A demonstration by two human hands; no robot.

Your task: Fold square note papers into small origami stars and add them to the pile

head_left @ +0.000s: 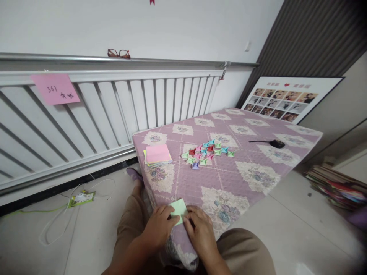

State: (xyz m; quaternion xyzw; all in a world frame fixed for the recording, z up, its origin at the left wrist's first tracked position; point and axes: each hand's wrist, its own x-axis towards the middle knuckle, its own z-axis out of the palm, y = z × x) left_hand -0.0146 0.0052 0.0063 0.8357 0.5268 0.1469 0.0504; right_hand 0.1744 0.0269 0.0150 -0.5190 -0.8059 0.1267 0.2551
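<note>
A pale green square of paper (179, 209) lies near the table's close corner, between my two hands. My left hand (161, 221) grips its left side, thumb and fingertips over the paper. On the opposite edge, my right hand (200, 227) pinches the paper with bent fingers. Farther up the cloth sit several small folded paper pieces (204, 151) in pink, red, blue, green and purple. To their left is a stack of coloured square paper (158, 154), pink on top.
A purple flowered cloth (229, 179) covers the table. A black ladle (276, 143) lies at the right. Behind are a white radiator (160, 101) and glasses (118, 53) on a pipe. A photo board (282, 100) leans at the back right; a power strip (82, 198) lies on the floor.
</note>
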